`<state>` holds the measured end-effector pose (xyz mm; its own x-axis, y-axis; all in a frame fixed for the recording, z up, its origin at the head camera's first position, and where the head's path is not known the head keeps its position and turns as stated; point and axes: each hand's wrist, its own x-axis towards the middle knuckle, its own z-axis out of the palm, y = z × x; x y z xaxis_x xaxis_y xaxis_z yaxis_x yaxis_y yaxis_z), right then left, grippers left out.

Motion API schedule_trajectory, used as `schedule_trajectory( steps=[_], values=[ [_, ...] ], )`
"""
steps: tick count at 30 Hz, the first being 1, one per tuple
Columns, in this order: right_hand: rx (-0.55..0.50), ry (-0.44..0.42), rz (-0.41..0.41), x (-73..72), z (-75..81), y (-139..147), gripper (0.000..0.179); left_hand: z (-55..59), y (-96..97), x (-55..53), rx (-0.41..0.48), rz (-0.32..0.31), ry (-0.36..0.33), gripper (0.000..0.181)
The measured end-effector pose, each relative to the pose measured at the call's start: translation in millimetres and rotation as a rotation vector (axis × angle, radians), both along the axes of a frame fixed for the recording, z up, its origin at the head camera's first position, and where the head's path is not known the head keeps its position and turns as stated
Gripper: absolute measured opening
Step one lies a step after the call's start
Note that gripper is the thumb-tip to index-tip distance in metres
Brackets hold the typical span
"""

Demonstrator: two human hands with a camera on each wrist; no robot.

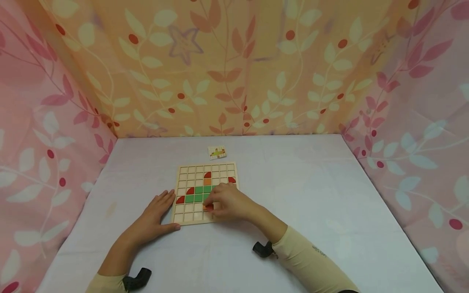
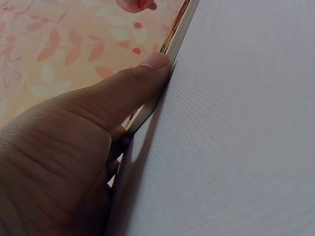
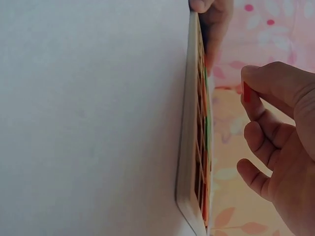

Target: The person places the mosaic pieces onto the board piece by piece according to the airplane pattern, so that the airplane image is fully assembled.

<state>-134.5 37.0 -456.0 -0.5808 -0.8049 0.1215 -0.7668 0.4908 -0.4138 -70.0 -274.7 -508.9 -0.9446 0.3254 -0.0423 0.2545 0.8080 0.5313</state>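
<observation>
A wooden grid board (image 1: 189,217) lies on the white table, with green square tiles (image 1: 198,197), red quarter-round tiles (image 1: 190,190) and an orange tile (image 1: 207,181) in its cells. My left hand (image 1: 155,215) rests at the board's near left corner, fingers along the left side and thumb against the front edge. Over the board's lower right part, my right hand (image 1: 231,202) pinches a small red tile (image 3: 247,92) between thumb and index finger. The right wrist view shows that tile held above the board's surface. The right hand hides several cells.
A small picture card (image 1: 217,152) lies just beyond the board's far edge. White cloth (image 1: 300,183) covers the table, and patterned curtains (image 1: 234,73) stand at the back and both sides. A black device (image 1: 138,279) sits at the left wrist, another (image 1: 262,249) at the right.
</observation>
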Motion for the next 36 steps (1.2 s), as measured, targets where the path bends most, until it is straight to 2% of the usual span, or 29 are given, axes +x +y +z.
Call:
schedule_trajectory(
  steps=[14,23,36],
  values=[
    [0.059,0.088,0.091,0.5,-10.5,-10,0.024,3.8,1.8,1.1,0.007,0.0,-0.002,0.112],
    [0.124,0.043,0.069,0.8,-14.0,-12,0.026,3.0,2.0,0.7,0.0,0.001,-0.001,0.112],
    [0.125,0.067,0.062,1.1,-16.6,-12,0.023,2.5,1.6,0.7,-0.011,0.009,-0.004,0.113]
  ],
)
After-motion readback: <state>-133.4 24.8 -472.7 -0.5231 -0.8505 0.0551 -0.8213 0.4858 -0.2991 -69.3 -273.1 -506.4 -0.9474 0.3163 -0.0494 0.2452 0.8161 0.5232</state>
